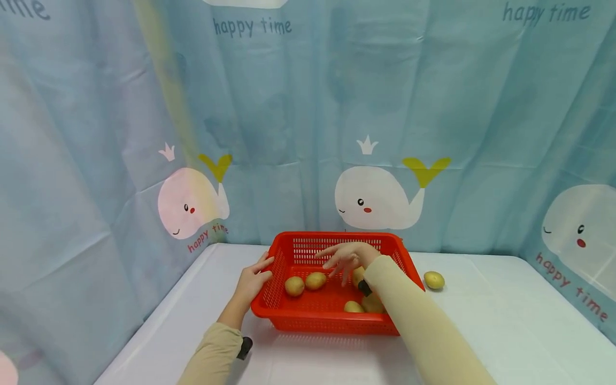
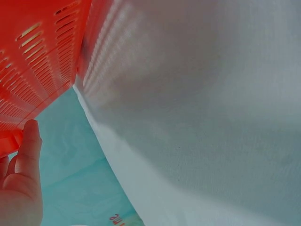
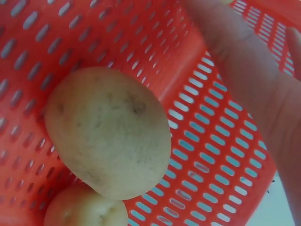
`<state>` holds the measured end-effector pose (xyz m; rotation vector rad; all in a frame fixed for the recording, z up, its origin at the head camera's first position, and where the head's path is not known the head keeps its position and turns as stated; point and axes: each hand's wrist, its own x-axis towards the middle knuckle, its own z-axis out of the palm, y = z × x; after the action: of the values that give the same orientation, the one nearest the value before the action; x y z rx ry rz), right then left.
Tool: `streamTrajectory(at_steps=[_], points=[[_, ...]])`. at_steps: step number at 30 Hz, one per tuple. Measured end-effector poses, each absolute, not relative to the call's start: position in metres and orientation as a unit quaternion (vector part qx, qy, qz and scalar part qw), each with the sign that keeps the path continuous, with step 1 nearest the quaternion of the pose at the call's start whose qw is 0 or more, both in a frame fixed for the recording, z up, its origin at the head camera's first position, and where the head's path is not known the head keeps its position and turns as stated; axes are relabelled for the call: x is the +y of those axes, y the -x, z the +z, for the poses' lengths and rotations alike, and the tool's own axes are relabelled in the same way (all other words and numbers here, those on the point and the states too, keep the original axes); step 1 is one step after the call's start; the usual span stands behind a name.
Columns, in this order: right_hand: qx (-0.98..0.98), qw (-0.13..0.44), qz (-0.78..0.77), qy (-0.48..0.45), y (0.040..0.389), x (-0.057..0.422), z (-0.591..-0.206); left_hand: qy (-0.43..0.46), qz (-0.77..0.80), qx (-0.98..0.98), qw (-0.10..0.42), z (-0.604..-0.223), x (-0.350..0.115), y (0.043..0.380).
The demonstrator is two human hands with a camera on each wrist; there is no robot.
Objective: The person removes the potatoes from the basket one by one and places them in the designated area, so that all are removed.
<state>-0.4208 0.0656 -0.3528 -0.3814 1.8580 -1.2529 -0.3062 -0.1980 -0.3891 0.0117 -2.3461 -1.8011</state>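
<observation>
A red plastic basket (image 1: 332, 316) with slotted walls sits on the table, with several potatoes on its floor. Two of them, a rounder potato (image 1: 294, 286) and an oval potato (image 1: 315, 280), lie close together in its left half. Others are at the right, partly covered by the right arm. My left hand (image 1: 250, 283) grips the basket's left rim; its fingers also show against the outer wall in the left wrist view. Over the basket hovers my right hand (image 1: 350, 259), fingers spread and holding nothing. Below it, a large potato (image 3: 108, 134) overlaps a smaller potato (image 3: 87, 209).
A single potato (image 1: 434, 280) lies on the white tabletop (image 1: 505, 321), to the right of the basket. Behind the table hangs a blue curtain (image 1: 298, 117) printed with whales, which also runs along the left and right sides.
</observation>
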Motion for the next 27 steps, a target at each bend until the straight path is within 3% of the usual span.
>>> streamTrajectory(at_steps=[9, 27], points=[[0.762, 0.46, -0.433, 0.144, 0.429, 0.055, -0.36, -0.004, -0.615, -0.783, 0.092, -0.389, -0.198, 0.304], [0.791, 0.458, -0.39, 0.11, 0.431, 0.04, -0.371, -0.002, -0.616, -0.782, 0.093, -0.39, -0.198, 0.308]])
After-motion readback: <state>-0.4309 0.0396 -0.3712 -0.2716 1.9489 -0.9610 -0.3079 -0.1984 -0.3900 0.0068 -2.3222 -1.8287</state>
